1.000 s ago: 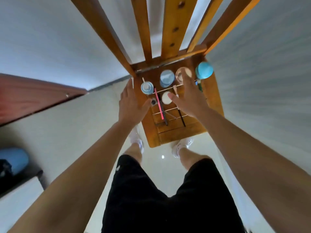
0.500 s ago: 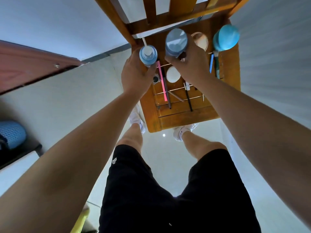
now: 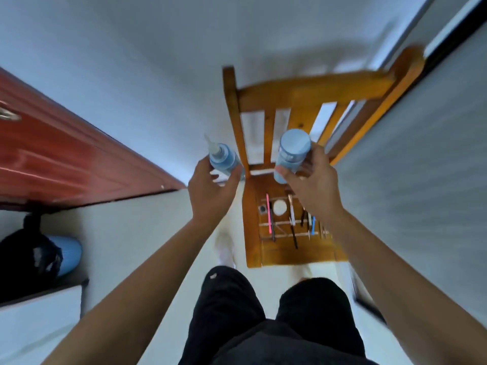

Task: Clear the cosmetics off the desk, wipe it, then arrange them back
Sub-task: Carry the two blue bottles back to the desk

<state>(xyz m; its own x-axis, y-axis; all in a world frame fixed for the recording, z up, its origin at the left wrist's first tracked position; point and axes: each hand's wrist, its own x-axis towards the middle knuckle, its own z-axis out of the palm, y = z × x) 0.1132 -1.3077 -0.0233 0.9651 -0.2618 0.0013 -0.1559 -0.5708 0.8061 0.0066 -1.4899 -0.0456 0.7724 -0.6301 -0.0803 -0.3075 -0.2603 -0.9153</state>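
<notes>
my left hand (image 3: 210,191) grips spray bottle (image 3: 223,159), right hand (image 3: 312,187) grips blue bottle (image 3: 291,154), both above chair (image 3: 290,252)

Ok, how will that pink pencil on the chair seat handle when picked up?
The pink pencil looks thin and light, so probably fiddly to pinch. It lies flat beside a black pencil on the chair seat, so a nudge may roll both.

chair back (image 3: 311,92): blurred | seat items (image 3: 292,225): partly behind right wrist (image 3: 329,214) (too small to name)
</notes>
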